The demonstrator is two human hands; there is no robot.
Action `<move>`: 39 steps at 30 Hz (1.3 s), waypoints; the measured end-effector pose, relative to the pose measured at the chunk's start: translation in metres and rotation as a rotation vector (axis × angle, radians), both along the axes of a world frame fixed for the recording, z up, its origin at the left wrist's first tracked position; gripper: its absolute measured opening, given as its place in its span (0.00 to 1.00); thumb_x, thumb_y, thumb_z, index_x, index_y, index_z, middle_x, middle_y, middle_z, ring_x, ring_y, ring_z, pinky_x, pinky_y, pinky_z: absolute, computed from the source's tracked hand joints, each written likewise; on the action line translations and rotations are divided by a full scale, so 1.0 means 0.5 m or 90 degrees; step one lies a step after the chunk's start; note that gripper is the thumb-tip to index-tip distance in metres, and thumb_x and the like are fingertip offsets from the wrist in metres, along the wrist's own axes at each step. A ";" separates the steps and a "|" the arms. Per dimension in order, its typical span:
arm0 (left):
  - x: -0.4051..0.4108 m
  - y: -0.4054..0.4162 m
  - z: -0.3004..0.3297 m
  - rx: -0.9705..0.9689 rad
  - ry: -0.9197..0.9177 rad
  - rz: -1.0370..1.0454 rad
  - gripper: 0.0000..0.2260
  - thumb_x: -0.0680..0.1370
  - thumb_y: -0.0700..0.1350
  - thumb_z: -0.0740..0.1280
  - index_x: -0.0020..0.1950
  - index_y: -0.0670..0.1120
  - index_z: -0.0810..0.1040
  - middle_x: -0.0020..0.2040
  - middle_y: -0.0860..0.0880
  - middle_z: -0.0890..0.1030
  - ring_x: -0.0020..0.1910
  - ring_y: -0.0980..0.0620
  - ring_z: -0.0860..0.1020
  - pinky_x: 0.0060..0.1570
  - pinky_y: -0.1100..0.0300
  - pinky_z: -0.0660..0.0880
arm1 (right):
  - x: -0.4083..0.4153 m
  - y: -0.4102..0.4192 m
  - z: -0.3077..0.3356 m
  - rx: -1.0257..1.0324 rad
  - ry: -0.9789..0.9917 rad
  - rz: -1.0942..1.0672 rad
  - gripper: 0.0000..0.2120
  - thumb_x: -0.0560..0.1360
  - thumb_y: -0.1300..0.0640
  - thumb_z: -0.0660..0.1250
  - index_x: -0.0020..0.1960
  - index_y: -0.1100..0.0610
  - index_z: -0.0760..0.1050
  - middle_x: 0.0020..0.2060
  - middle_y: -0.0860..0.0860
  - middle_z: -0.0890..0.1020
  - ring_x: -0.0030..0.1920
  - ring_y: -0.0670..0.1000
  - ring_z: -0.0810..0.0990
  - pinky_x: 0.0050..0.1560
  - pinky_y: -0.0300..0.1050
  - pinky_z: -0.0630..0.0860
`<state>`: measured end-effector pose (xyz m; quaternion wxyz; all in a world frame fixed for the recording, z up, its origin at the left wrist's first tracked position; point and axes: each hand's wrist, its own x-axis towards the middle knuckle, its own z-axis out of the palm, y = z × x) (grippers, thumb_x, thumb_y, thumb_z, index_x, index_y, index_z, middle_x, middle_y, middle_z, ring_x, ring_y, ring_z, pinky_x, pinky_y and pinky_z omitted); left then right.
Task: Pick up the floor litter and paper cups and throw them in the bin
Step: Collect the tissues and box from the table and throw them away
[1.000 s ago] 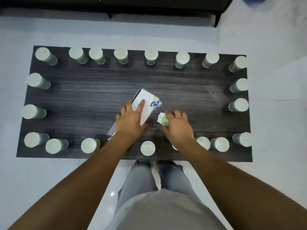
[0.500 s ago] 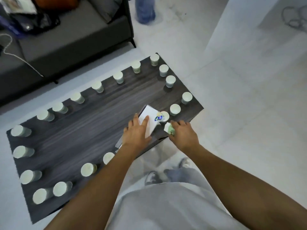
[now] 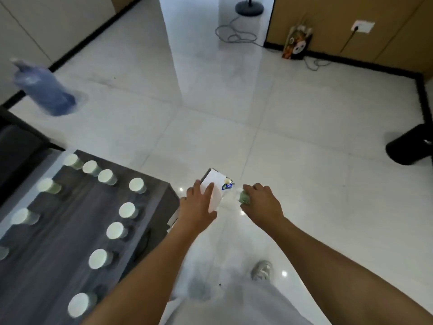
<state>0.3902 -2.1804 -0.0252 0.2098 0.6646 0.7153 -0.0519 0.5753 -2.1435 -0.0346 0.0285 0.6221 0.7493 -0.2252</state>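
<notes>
With the left hand [image 3: 199, 205] gripping the white carton [image 3: 214, 187] and the right hand [image 3: 260, 202] pinching a crumpled wrapper [image 3: 243, 198], both grips should hold firm until directly over the black bin [image 3: 407, 146].

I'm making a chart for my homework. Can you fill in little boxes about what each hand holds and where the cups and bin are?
left hand: holds a flat white paper carton
right hand: grips a small crumpled green-and-white wrapper
white paper cups: standing along the edge of the dark wooden table
black round bin: on the white tiled floor, far right
blue plastic bottle: on the floor, upper left
</notes>
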 end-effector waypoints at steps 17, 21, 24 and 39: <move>0.733 0.535 0.008 -0.020 -0.002 -0.321 0.37 0.75 0.57 0.66 0.77 0.49 0.51 0.76 0.43 0.53 0.70 0.43 0.61 0.64 0.49 0.67 | 0.726 0.382 0.019 0.010 0.013 -0.327 0.22 0.75 0.53 0.63 0.69 0.51 0.67 0.60 0.52 0.72 0.60 0.55 0.69 0.44 0.44 0.71; 0.844 0.703 0.003 -0.024 0.000 -0.379 0.37 0.75 0.57 0.67 0.76 0.50 0.51 0.76 0.43 0.53 0.70 0.43 0.61 0.64 0.49 0.67 | 0.826 0.506 0.015 0.020 0.013 -0.399 0.23 0.76 0.52 0.63 0.70 0.52 0.67 0.60 0.52 0.73 0.60 0.55 0.69 0.45 0.44 0.71; 0.932 0.831 0.012 -0.027 -0.003 -0.422 0.37 0.74 0.57 0.67 0.76 0.50 0.52 0.76 0.43 0.53 0.70 0.43 0.61 0.64 0.49 0.67 | 0.900 0.597 0.017 0.016 0.019 -0.458 0.23 0.75 0.52 0.64 0.70 0.51 0.67 0.60 0.52 0.72 0.60 0.55 0.68 0.47 0.45 0.72; 1.516 1.258 -0.007 -0.015 -0.010 -0.563 0.35 0.74 0.58 0.67 0.76 0.51 0.53 0.75 0.45 0.55 0.70 0.45 0.62 0.63 0.50 0.67 | 1.434 0.905 -0.023 0.016 0.011 -0.624 0.23 0.75 0.50 0.66 0.69 0.52 0.68 0.59 0.54 0.74 0.59 0.55 0.71 0.50 0.47 0.76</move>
